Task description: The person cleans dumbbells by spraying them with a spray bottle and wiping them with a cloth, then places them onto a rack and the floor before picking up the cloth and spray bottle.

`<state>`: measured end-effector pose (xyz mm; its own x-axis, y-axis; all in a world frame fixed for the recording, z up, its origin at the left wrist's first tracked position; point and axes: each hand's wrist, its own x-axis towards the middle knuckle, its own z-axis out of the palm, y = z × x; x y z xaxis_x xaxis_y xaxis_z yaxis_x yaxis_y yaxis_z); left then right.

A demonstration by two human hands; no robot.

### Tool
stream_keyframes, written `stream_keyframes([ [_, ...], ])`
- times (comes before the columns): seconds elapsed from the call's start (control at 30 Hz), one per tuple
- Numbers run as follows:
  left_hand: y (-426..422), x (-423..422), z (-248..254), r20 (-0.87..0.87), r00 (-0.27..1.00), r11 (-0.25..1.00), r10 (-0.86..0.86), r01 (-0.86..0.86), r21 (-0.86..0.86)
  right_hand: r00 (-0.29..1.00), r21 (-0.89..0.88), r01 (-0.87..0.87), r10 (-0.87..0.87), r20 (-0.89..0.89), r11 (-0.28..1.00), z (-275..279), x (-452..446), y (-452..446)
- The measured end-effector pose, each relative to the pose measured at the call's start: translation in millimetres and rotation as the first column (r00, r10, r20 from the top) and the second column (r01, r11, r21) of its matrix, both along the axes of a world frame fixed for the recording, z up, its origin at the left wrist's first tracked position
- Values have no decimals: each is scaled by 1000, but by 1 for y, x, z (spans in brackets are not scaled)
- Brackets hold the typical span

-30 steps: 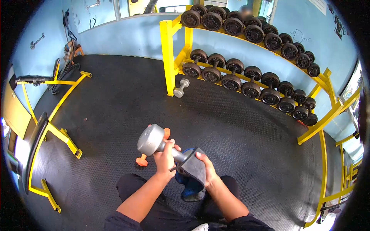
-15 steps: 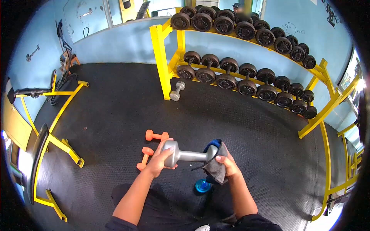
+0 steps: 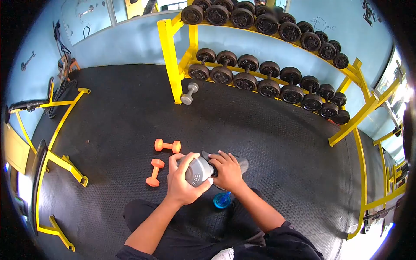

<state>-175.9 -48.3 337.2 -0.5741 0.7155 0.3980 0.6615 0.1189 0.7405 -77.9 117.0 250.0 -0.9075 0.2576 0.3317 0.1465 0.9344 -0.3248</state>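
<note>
A grey dumbbell (image 3: 198,174) is held up in front of me, its near head tilted toward me and showing raised lettering. My left hand (image 3: 182,180) wraps around that head, thumb on one side and fingers over the other. Over the handle lies my right hand (image 3: 226,170), its fingers closed on a dark grey cloth (image 3: 205,154) that is mostly hidden beneath them. The far head of the dumbbell sticks out beyond the right hand. On the floor left of my hands are two orange dumbbells, one lying crosswise (image 3: 167,146) and one lengthwise (image 3: 155,172).
A blue bottle (image 3: 222,200) stands between my legs. Ahead is a yellow rack (image 3: 170,60) with two rows of black dumbbells (image 3: 268,78). A smaller grey dumbbell (image 3: 190,93) lies by its left post. A yellow-framed bench (image 3: 65,164) stands at left on black matting (image 3: 117,117).
My right hand has moved with the cloth from the dumbbell's far head onto its handle. The dumbbell has turned so its near head faces me more. The view has shifted slightly.
</note>
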Motion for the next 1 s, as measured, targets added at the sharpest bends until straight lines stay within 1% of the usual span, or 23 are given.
stream_keyframes([
  [0.07,1,0,-1,-31,999,999,36,-36,8,958,34,222,-212,-192,974,-9,-9,-15],
  [0.13,8,-5,-19,171,962,958,214,-241,153,887,70,380,-341,-312,922,-3,-20,-25],
  [0.17,10,-11,-30,362,911,945,198,-275,174,850,95,435,-373,-372,896,0,-27,-27],
  [0.2,14,-9,-20,671,741,905,9,-291,309,807,111,490,-402,-432,865,3,-35,-28],
  [0.23,15,-9,-20,778,628,879,-14,-363,309,802,102,491,-403,-441,865,5,-42,-27],
  [0.27,13,-9,-20,867,497,852,-47,-432,294,792,151,490,-366,-489,859,7,-46,-26],
  [0.3,9,-11,-19,864,501,853,-49,-430,298,781,205,490,-322,-535,847,10,-49,-25],
  [0.33,5,-13,-15,922,382,877,-54,-424,227,780,211,488,-315,-541,847,15,-50,-24],
  [0.37,2,-15,-13,966,252,896,-55,-414,159,818,251,436,-265,-511,864,21,-49,-24],
  [0.43,-3,-19,-11,971,235,902,-43,-409,138,872,335,343,-166,-460,877,31,-46,-26],
  [0.47,-5,-22,-10,974,224,917,-22,-384,108,872,337,339,-159,-463,878,36,-46,-31],
  [0.5,-3,-24,-13,974,225,916,-26,-385,114,914,343,237,-89,-397,909,40,-44,-36],
  [0.53,-1,-25,-20,968,239,905,-80,-389,171,946,339,135,-20,-323,931,42,-43,-40],
  [0.57,0,-25,-24,958,254,891,-133,-392,228,948,303,-32,125,-294,953,41,-47,-46],
  [0.6,-2,-27,-21,957,256,889,-139,-393,234,958,150,-137,170,-232,979,63,-39,-50],
  [0.67,-9,-31,-13,949,268,897,-167,-359,259,927,32,-350,351,-134,936,98,-26,-37],
  [0.73,-11,-31,-14,938,299,894,-175,-351,279,901,137,-430,433,14,892,114,-23,-18],
  [0.77,-10,-32,-13,925,330,901,-188,-316,296,945,239,-301,322,-51,923,118,-26,-21],
  [0.8,-9,-31,-12,924,330,907,-194,-300,297,951,240,-285,306,-54,928,116,-31,-26],
  [0.87,-8,-28,-9,931,277,905,-240,-284,317,978,298,-124,66,200,946,108,-44,-32],
  [0.9,-10,-29,-9,909,305,899,-285,-243,364,994,328,-91,105,-27,940,107,-44,-31],
  [0.93,-7,-29,-11,906,304,896,-293,-242,371,994,336,-89,104,-26,938,108,-46,-29],
  [1.0,-7,-27,-16,806,521,860,-281,-236,453,988,68,-151,153,-25,986,112,-48,-33],
])
